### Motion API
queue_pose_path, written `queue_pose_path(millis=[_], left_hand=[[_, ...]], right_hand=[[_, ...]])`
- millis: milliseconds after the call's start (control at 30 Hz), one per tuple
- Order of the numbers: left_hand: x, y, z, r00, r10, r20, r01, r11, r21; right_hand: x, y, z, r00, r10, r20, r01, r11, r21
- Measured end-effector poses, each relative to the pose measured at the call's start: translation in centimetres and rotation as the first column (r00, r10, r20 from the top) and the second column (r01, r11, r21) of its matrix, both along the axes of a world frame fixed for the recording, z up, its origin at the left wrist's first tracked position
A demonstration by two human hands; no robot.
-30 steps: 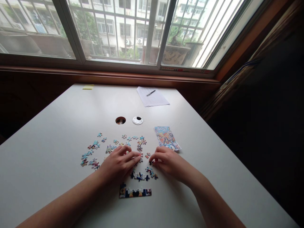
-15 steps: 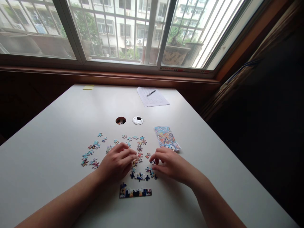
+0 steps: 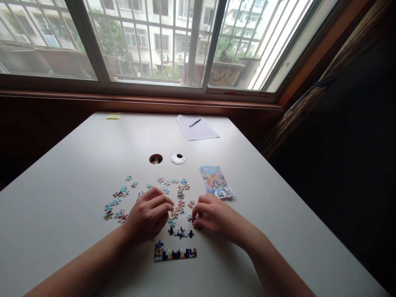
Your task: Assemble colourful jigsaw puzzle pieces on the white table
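Loose jigsaw pieces [image 3: 119, 203] lie scattered on a white table [image 3: 77, 156]. My left hand [image 3: 148, 216] rests among them with fingers curled, fingertips near a small cluster of pieces [image 3: 177, 211]. My right hand [image 3: 213, 218] is curled too, its fingertips pinched at pieces near the table surface. Between and below both hands lies a short joined chain of pieces [image 3: 181, 233]. Nearer to me sits an assembled edge strip [image 3: 175, 253]. A colourful reference picture card [image 3: 215, 182] lies just beyond my right hand.
A round cable hole [image 3: 156, 159] and its loose cap [image 3: 178, 158] sit mid-table. Farther back lie a sheet of paper [image 3: 198, 128] with a pen [image 3: 195, 122], and a yellow sticky note [image 3: 113, 116]. A barred window [image 3: 161, 41] stands behind; a dark curtain [image 3: 340, 123] hangs at right.
Both hands have drawn back slightly toward me. My left fingers, stretched over the pieces before, are now curled. The view has tilted a little.
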State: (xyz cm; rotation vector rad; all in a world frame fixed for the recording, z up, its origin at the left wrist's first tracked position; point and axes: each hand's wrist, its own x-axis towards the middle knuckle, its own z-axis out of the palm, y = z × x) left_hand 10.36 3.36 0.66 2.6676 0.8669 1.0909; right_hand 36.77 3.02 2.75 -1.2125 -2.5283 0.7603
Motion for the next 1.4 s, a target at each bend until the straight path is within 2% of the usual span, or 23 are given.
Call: queue_pose_path(millis=[267,567,767,933,1133,1267,1400], left_hand=[[-0.2,0.0,0.0,1.0,0.002,0.002,-0.002,1.0,-0.013],[-0.1,0.2,0.0,0.997,0.013,0.081,-0.01,1.0,-0.03],[-0.4,0.1,0.4,0.978,0.037,0.204,-0.033,0.999,-0.024],[-0.7,0.0,0.9,0.942,0.092,0.322,-0.1,0.995,0.007],[-1.1,-0.1,0.8,0.882,0.157,0.445,-0.189,0.982,0.028],[-1.2,-0.1,0.7,0.851,0.188,0.49,-0.24,0.97,0.046],[-1.0,-0.4,1.1,0.848,0.166,0.504,-0.228,0.971,0.065]], right_hand=[[-0.1,0.2,-0.3,0.998,-0.059,0.01,0.058,0.997,0.046],[-0.3,0.1,-0.2,0.994,-0.104,0.034,0.101,0.992,0.075],[-0.2,0.1,-0.3,0.996,-0.086,0.034,0.082,0.991,0.108],[0.1,0.3,-0.6,0.997,-0.076,0.014,0.073,0.986,0.151],[0.0,0.3,-0.8,0.998,-0.042,-0.056,0.056,0.964,0.26],[-0.3,0.1,-1.0,0.998,0.005,-0.065,0.016,0.951,0.308],[-0.6,-0.1,-1.1,0.997,0.037,-0.072,-0.011,0.946,0.325]])
